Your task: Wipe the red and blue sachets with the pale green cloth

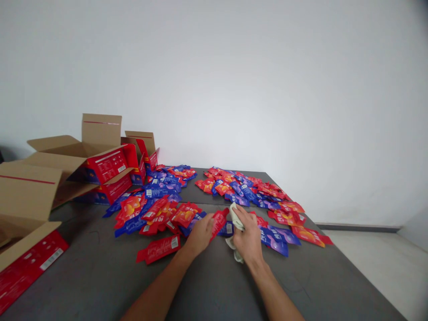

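My left hand (200, 232) is closed on a red pouch (219, 223), held tilted just above the dark table (214, 285). Close to its right, my right hand (248, 234) grips a pale cloth (236, 218), whose lower folds hang out below the fingers. A single red pouch (159, 249) with a white label lies face down to the left of my left forearm. Behind the left hand is a pile of red and blue pouches (160, 216). More blue pouches (274, 240) lie right of my right hand.
Open red cardboard boxes (109, 167) with brown flaps stand along the left, another box (31, 263) nearer me. Mixed pouches (234, 183) spread across the far right, and a red pouch (309, 235) lies at the table's right edge. A white wall (234, 89) rises behind.
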The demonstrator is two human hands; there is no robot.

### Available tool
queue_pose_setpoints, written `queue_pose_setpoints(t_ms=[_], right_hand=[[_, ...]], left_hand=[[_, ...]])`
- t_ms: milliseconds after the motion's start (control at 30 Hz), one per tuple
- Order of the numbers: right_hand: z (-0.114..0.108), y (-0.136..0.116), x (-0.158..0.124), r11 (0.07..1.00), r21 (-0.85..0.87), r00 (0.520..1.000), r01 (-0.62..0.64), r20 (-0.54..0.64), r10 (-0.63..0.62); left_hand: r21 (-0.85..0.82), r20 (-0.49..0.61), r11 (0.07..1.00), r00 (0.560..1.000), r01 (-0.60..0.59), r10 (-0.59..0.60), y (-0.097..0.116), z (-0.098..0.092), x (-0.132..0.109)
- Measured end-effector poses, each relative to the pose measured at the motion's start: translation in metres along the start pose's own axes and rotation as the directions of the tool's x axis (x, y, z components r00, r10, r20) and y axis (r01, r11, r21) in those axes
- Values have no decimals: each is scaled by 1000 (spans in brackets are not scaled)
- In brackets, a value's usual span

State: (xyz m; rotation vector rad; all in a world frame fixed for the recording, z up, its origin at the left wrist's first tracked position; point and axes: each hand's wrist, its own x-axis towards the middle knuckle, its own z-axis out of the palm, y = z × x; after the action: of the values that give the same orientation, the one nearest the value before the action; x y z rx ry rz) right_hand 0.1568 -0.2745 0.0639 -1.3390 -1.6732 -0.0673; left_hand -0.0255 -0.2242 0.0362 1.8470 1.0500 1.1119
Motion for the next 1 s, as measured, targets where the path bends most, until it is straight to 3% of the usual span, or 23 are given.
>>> queue_pose_setpoints(t_ms=[67, 200, 333, 467, 533, 600, 833, 900, 1000], right_hand=[[0, -5, -1, 998, 43, 999, 34, 24, -35], [7, -6, -5, 995, 61, 993, 75, 82, -80], [12, -10, -8, 990, 6, 970, 138, 203, -136], [12, -29, -11, 966, 26, 902, 258, 351, -251], [12, -40, -12, 950, 55, 858, 309, 414, -303], [13, -44, -13, 947, 58, 846, 315, 435, -308], [14, -18, -10, 984, -84, 967, 158, 212, -137], [13, -15, -10, 984, -99, 973, 147, 191, -127], [14, -26, -11, 975, -71, 942, 209, 284, -182]], left_hand=[[-265, -5, 959, 995, 96, -101, -2, -2, 0], [-648, 187, 712, 963, 271, -196, 3, -1, -5], [-801, 268, 501, 945, 328, -189, 18, -1, -8], [-860, 282, 368, 931, 352, -230, 28, -11, -4], [-854, 311, 343, 913, 391, -265, 30, -17, -4], [-840, 326, 346, 899, 417, -291, 30, -19, -4], [-834, 260, 395, 905, 386, -336, 20, 2, -7], [-835, 243, 400, 906, 378, -347, 16, 6, -7], [-845, 203, 411, 917, 341, -343, 13, 4, -7]])
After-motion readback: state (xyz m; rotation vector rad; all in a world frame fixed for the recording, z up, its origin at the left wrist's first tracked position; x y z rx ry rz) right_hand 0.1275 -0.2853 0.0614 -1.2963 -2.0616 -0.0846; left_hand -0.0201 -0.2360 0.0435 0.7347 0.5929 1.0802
